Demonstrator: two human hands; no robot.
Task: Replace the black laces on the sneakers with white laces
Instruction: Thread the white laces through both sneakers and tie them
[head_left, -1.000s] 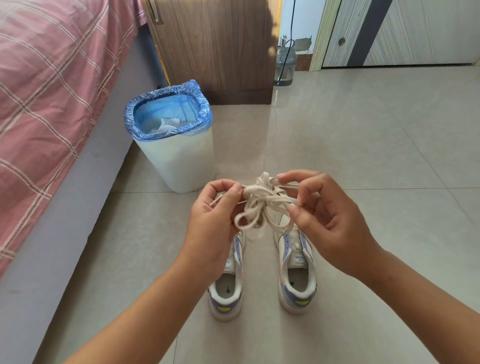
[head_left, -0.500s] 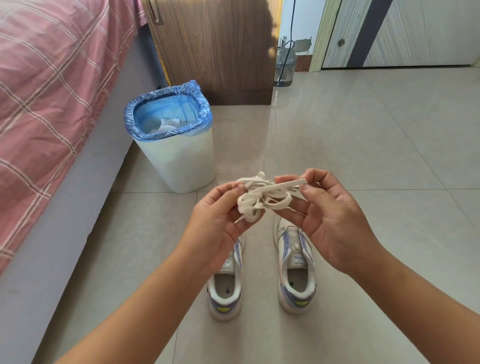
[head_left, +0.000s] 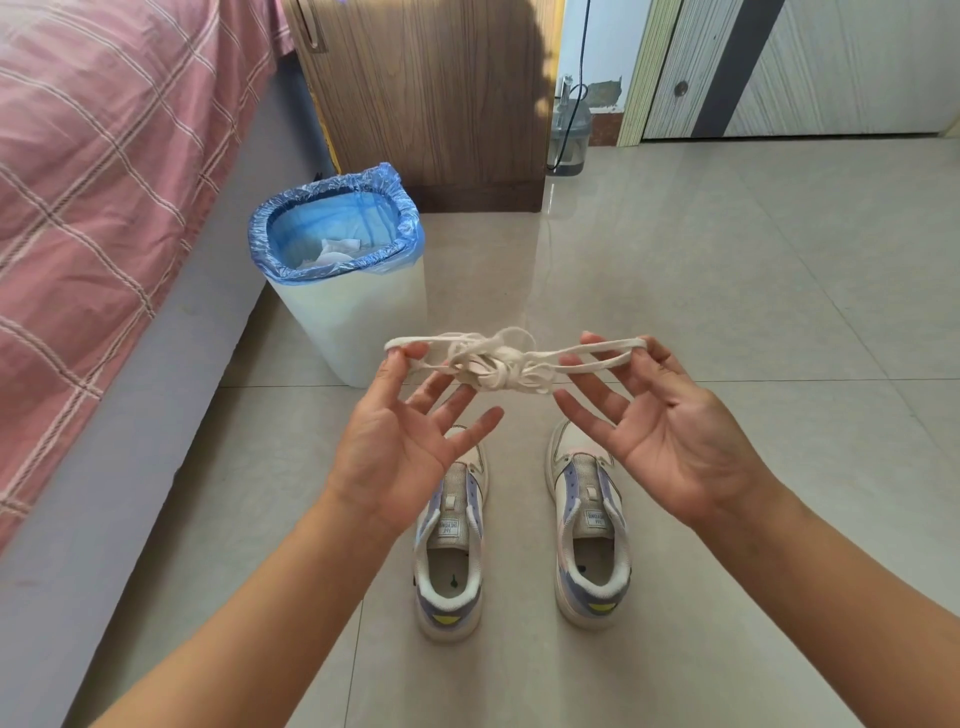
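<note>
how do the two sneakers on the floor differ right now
The left sneaker sits partly behind the left hand, toe hidden; the right sneaker shows nearly whole, below the right hand. Left tongue tag reads upside down, right tag upright. Both stand parallel, toes away, with no laces threaded.

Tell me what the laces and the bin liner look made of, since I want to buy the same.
The white laces look like flat woven fabric, probably cotton or polyester: matte, soft, limp loops, bunched into a knot between the left hand and right hand. The blue bin liner looks like thin plastic film: glossy, translucent, crinkled over the rim.
</note>
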